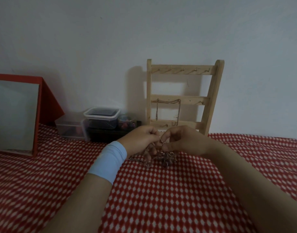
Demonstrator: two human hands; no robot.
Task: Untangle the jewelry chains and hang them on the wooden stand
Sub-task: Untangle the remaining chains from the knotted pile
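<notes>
- Pinching a short run of thin silver chain with the curled fingertips of the left hand, raised a little above the cloth.
- Gripping the same run from the other side with the right hand, fingers curled in on it, knuckles nearly meeting those of the left.
- Trailing down from that pinch into a tangled heap of chains, lying on the red-and-white checked cloth right below both hands; too knotted and dim to count the strands.
- Standing just behind the hands, against the pale wall: a ladder-shaped wooden stand with several cross rails and small hooks along the top one.
- Already hung on the middle rail, left of centre: a single chain, draped across two pegs with both sides dropping toward the rail below.
- Wrapped round the left wrist: a light blue band.
- Far left on the cloth, well apart from the stand: a red-framed mirror, leaning back.
- Between mirror and stand, along the wall: a lidded clear plastic tub on top of a dark box, a second clear tub just beside it, and a small round jar of coloured bits, too blurred to name.
</notes>
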